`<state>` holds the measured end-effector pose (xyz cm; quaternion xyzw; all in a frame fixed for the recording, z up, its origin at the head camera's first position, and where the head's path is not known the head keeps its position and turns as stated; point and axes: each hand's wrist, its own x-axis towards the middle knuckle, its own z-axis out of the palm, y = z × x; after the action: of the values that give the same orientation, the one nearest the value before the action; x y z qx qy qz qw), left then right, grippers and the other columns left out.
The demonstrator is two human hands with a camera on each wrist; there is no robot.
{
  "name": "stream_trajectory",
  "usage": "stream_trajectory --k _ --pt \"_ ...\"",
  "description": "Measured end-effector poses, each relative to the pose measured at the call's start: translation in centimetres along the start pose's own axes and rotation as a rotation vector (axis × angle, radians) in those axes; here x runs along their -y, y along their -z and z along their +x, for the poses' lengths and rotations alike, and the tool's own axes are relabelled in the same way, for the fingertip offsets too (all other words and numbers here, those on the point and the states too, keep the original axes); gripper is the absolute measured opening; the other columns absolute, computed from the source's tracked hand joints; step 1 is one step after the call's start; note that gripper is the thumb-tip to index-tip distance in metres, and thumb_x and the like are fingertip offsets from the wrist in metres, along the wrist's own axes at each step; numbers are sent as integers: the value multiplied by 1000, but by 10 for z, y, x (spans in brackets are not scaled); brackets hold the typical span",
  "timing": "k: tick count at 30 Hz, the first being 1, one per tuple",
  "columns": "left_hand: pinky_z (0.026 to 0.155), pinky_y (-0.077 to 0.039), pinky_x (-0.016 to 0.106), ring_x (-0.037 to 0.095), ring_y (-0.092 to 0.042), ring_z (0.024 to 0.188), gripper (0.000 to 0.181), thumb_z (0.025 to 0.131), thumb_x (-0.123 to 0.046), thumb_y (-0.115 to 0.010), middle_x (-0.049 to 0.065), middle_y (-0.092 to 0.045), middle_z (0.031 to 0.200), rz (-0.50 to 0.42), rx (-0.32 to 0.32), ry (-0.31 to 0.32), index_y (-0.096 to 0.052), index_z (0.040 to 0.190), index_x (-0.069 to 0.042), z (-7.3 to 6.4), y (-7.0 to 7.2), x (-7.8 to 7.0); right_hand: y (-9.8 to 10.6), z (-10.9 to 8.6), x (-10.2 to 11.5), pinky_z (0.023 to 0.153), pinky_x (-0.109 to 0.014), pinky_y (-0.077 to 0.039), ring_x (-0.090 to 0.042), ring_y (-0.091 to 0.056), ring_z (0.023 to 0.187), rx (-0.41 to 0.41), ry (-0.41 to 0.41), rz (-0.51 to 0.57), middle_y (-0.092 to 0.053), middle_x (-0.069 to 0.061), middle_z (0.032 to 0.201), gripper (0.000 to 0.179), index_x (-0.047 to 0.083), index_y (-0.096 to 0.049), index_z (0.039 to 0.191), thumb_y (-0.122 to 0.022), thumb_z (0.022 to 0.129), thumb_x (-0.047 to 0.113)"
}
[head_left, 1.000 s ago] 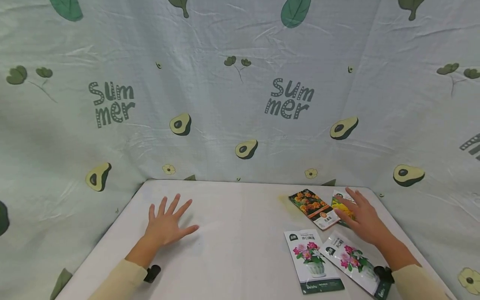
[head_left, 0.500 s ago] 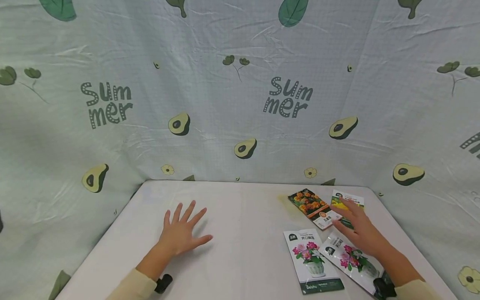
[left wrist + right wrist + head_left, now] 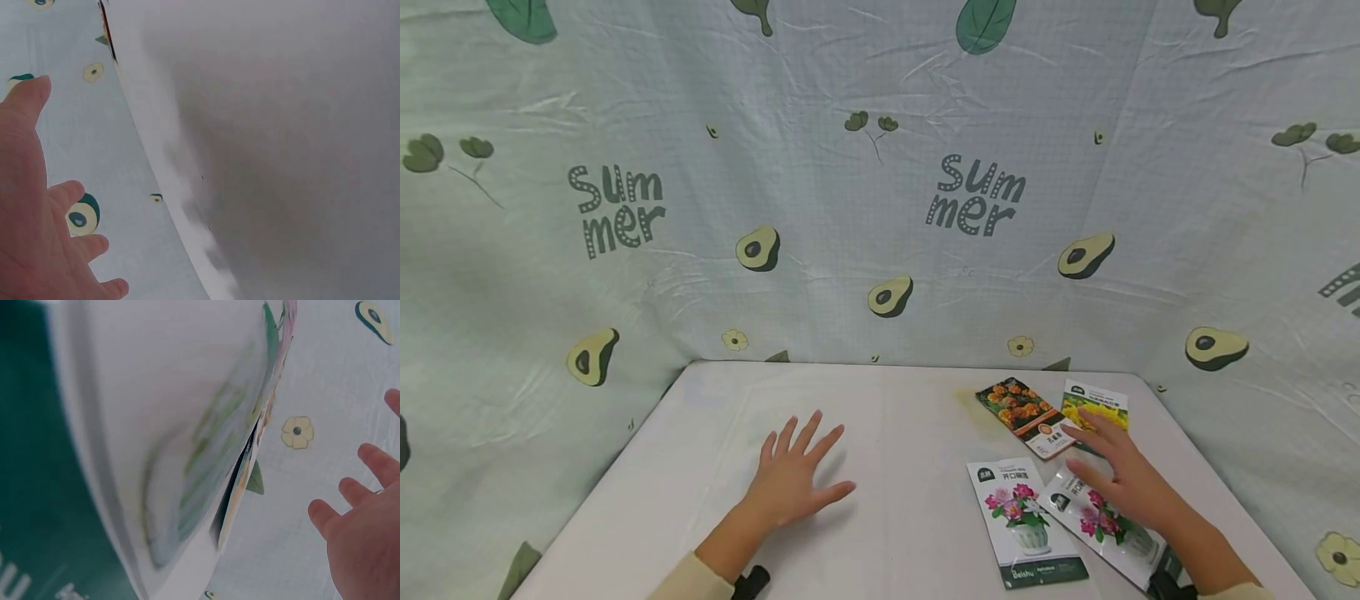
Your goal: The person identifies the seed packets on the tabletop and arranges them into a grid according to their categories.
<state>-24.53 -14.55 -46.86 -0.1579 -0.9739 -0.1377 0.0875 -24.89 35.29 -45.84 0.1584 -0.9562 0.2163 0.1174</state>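
Note:
My left hand (image 3: pixel 793 483) hovers over the white table with fingers straight and spread, holding nothing. In the left wrist view its thumb and fingers (image 3: pixel 94 247) stand apart above the surface. On the right, my right hand (image 3: pixel 1131 479) is held above several flower seed packets, fingers extended; contact cannot be told. Under it lie a packet with yellow flowers (image 3: pixel 1103 402) and a white packet with pink flowers (image 3: pixel 1097 518), both partly covered. Beside them are an orange-flower packet (image 3: pixel 1017 406) and another pink-flower packet (image 3: pixel 1022 517). A packet's green band (image 3: pixel 56 456) fills the right wrist view's left side.
The white table (image 3: pixel 895 433) ends at a pale curtain (image 3: pixel 850 208) printed with avocados, leaves and lettering. Dark cameras (image 3: pixel 751 582) are strapped at the wrists. The two pink-flower packets overlap at one edge, as do the orange and yellow ones.
My left hand has moved right and toward the near edge. The right hand has drawn slightly nearer, uncovering more of the yellow-flower packet. The packets have stayed put.

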Motion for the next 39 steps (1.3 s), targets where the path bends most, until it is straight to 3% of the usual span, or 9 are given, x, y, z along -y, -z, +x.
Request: stream_trajectory --k 13,22,30,39 --pt "116 -23 69 47 -25 153 82 89 -76 -56 9 -30 168 -31 23 -23 -42 156 -31 -3 -11 -40 -4 -11 1 100 -79 -33 -52 -35 142 52 -35 -6 -37 -22 160 51 17 -66 137 -73 94 44" --pt "113 -25 70 49 -30 150 74 94 -69 -54 14 -36 165 -123 4 -55 -49 153 -24 -2 -20 -72 -2 -19 0 98 -78 -37 -52 -40 139 112 -50 11 -45 -20 156 50 19 -69 132 -72 93 49" --pt "112 -31 68 47 -33 149 67 96 -61 -58 12 -39 162 -32 22 -99 -48 152 -27 -3 -30 -100 -2 -23 -4 96 -76 -41 -54 -43 137 161 -96 2 -47 -21 154 50 21 -72 128 -72 91 54" --pt "113 -33 64 43 -35 148 66 96 -59 -59 10 -40 162 -14 95 -94 -47 153 -29 -3 -39 -129 4 -28 -6 95 -74 -44 -56 -45 135 246 -102 -6 -48 -21 153 49 24 -73 126 -73 89 55"
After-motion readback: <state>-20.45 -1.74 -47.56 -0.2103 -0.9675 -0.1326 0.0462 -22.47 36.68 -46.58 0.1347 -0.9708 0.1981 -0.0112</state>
